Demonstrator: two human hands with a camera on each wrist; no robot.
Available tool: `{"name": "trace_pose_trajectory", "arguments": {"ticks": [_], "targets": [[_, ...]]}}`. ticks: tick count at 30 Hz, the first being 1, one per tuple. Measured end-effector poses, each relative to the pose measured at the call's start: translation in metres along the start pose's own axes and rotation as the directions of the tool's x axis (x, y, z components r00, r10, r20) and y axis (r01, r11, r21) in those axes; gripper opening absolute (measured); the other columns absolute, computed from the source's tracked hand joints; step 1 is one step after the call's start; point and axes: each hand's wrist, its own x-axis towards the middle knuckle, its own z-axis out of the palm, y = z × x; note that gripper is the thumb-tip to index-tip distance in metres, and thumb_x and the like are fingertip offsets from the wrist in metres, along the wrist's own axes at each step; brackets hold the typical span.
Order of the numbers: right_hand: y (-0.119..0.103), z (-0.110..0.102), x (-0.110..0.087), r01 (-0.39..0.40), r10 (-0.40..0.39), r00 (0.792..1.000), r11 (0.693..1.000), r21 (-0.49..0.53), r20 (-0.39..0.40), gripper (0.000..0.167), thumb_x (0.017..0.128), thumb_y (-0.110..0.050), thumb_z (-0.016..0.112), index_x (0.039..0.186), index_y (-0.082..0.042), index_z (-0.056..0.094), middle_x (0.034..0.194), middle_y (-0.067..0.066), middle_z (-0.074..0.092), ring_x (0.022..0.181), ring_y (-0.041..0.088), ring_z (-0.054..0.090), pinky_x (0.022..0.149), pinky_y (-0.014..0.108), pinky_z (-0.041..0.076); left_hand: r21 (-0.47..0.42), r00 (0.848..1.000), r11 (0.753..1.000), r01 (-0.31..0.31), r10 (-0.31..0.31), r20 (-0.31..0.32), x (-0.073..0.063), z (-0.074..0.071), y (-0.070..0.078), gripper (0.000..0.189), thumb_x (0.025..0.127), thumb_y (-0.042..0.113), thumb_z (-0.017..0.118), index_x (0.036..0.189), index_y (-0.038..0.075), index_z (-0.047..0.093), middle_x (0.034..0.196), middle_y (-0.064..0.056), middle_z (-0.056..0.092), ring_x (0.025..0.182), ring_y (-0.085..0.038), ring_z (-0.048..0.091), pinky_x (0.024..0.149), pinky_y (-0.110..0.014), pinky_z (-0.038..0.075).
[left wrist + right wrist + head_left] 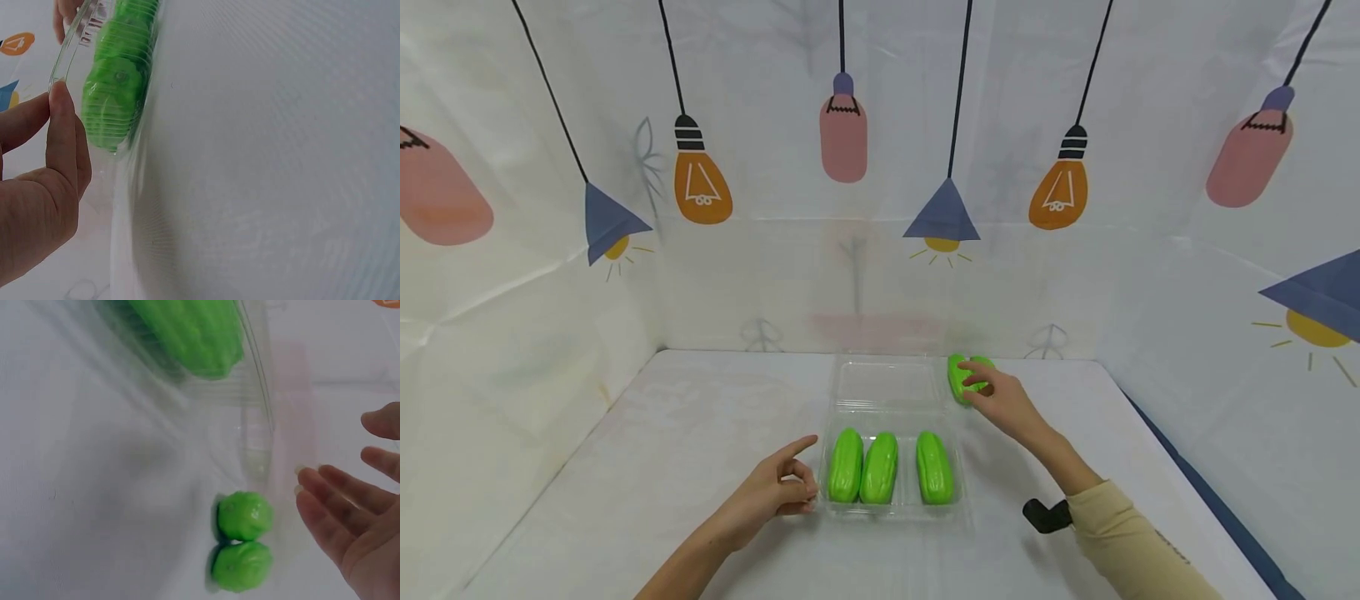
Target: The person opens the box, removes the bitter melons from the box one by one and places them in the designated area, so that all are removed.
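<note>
Three glossy green cucumbers lie side by side in a clear plastic clamshell box, with a wider gap before the rightmost one. My left hand is at the box's left side; in the left wrist view the same hand pinches the rim between thumb and fingertip. Two more cucumbers lie together on the table, right of the raised lid. Over these two reaches my right hand, partly hiding them. In the right wrist view its fingers are spread apart and hold nothing.
The white table meets a pale cloth wall printed with hanging lamps. Similar cloth stands on both sides. A black piece sticks out at the right sleeve's cuff.
</note>
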Motion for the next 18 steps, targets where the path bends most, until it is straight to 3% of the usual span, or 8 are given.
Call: {"name": "trace_pose_trajectory", "arguments": {"ticks": [7, 13, 18], "targets": [[-0.024, 0.004, -0.005, 0.008, -0.011, 0.993, 1.0, 0.02, 0.115, 0.045, 0.093, -0.02, 0.065, 0.137, -0.014, 0.058, 0.116, 0.016, 0.07, 0.09, 0.021, 0.068, 0.068, 0.029, 0.055, -0.003, 1.0, 1.0, 0.005, -0.005, 0.0, 0.0, 0.0, 0.0, 0.078, 0.094, 0.01, 0.065, 0.158, 0.011, 0.021, 0.1, -0.008, 0.056, 0.089, -0.02, 0.064, 0.078, -0.03, 0.061], [-0.04, 0.006, -0.008, 0.004, -0.004, 0.985, 1.0, -0.001, 0.173, 0.04, 0.093, -0.024, 0.065, 0.132, -0.016, 0.062, 0.118, 0.016, 0.07, 0.093, 0.023, 0.07, 0.071, 0.033, 0.058, -0.003, 1.0, 1.0, 0.008, -0.008, -0.001, -0.001, 0.0, 0.001, 0.079, 0.094, 0.011, 0.066, 0.158, 0.011, 0.021, 0.1, -0.008, 0.056, 0.089, -0.02, 0.064, 0.078, -0.03, 0.061], [-0.05, 0.009, -0.016, 0.001, 0.0, 0.964, 1.0, -0.004, 0.267, 0.041, 0.093, -0.027, 0.066, 0.131, -0.014, 0.063, 0.122, 0.018, 0.068, 0.094, 0.025, 0.07, 0.071, 0.033, 0.058, -0.004, 1.0, 1.0, 0.006, -0.006, -0.004, -0.001, 0.0, 0.0, 0.079, 0.094, 0.011, 0.066, 0.158, 0.011, 0.021, 0.099, -0.008, 0.056, 0.089, -0.02, 0.064, 0.078, -0.03, 0.061]]}}
